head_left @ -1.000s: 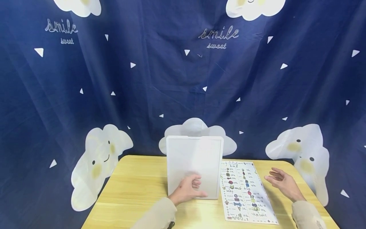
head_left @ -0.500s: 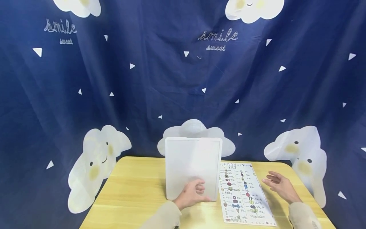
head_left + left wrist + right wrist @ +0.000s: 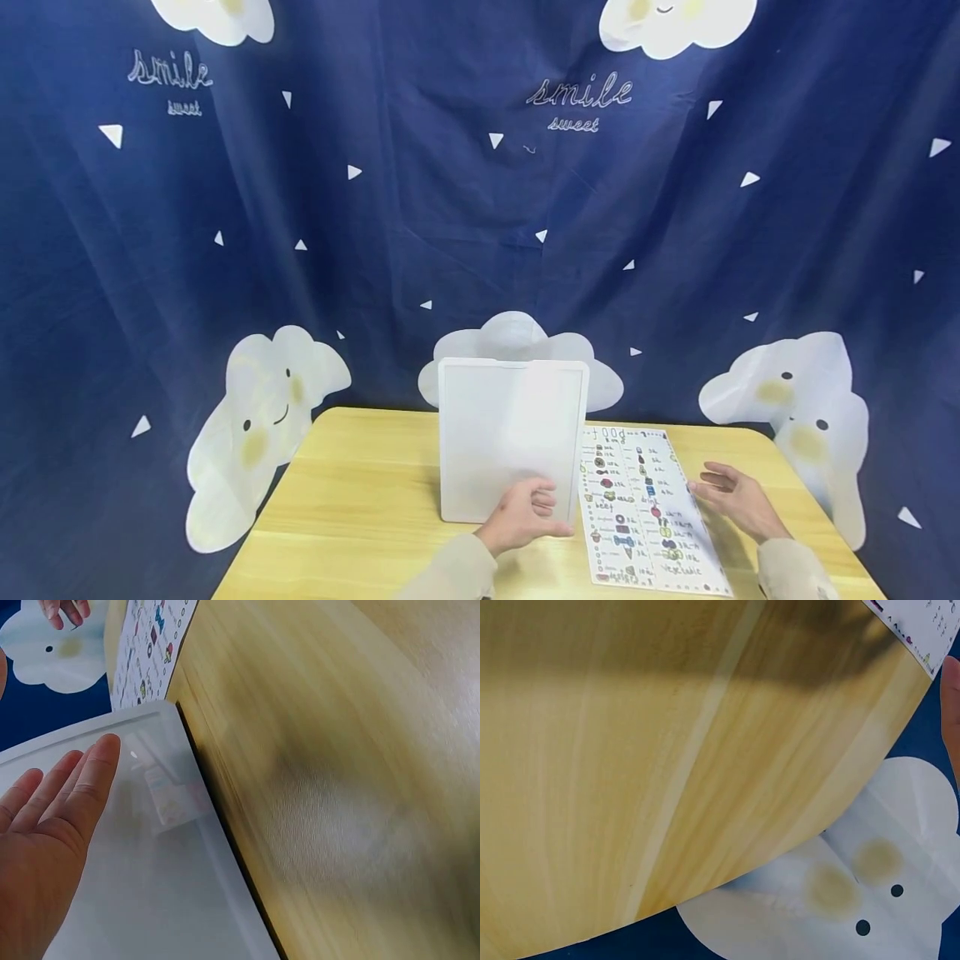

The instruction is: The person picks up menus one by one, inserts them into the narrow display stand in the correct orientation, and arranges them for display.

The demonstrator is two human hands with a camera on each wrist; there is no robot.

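I sit at a wooden desk (image 3: 360, 500) with a white board (image 3: 512, 433) standing upright on its lower edge near the middle of it; everything else I place from that board. My left hand (image 3: 525, 518) is at the board's lower right corner, nearest me, with the fingers loosely curled against the board's face and the thumb at its bottom edge; in the left wrist view my palm and straight fingers (image 3: 82, 784) lie flat on the white surface, so this grip is relaxed and spread, not pinching. Just to the right of the board, a printed sheet (image 3: 645, 508) with small coloured food pictures lies flat on the desk. My right hand (image 3: 731, 500) is beyond that sheet's right edge, fingers loosely open, holding nothing. Behind the board hangs a dark blue curtain (image 3: 420, 208) with white clouds.
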